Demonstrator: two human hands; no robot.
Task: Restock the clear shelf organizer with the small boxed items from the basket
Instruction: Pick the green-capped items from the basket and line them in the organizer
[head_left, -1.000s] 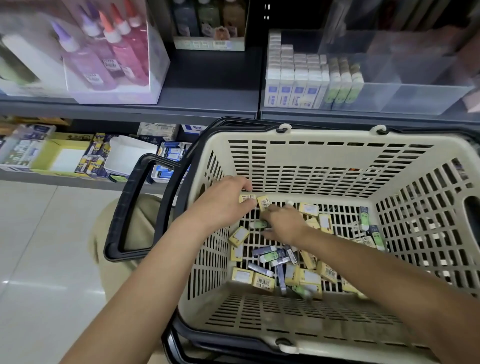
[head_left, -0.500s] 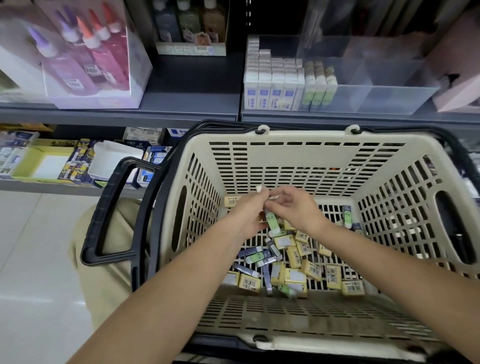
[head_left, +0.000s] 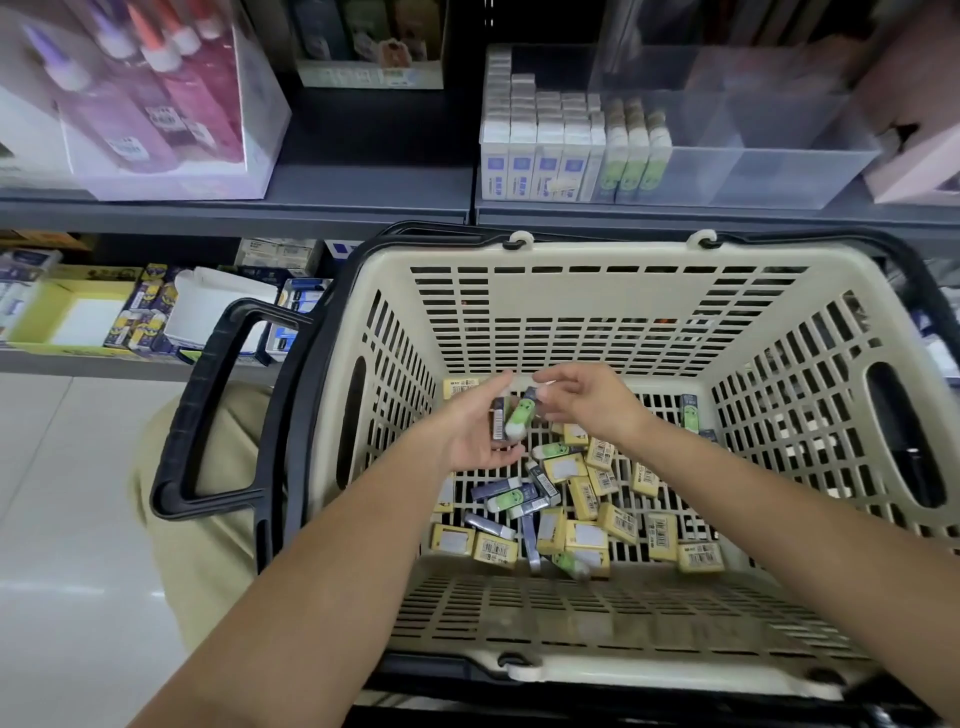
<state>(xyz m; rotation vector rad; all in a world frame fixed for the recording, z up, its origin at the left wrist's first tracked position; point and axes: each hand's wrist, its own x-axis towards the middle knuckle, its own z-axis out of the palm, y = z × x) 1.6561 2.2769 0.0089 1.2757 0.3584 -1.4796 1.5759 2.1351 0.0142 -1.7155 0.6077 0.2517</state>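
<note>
Over the basket (head_left: 571, 254), the left hand (head_left: 475, 434) cradles a green box (head_left: 519, 415), fingers curled under it, long axis pointing away. The right hand (head_left: 592, 402) meets its far end; blur hides whether those fingers pinch. The organizer (head_left: 779, 171) stands beyond, nearer the right hand.

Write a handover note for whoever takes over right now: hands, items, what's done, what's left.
Left hand: over the basket, holds a green box and a dark box.
Right hand: fingertips at the green box's top end; grip unclear.
Organizer on the shelf: stocked boxes stand in its left part only.
Done: two boxes gathered.
Left: carry them to the organizer, then move the yellow boxes and the others lying on the basket floor.
</note>
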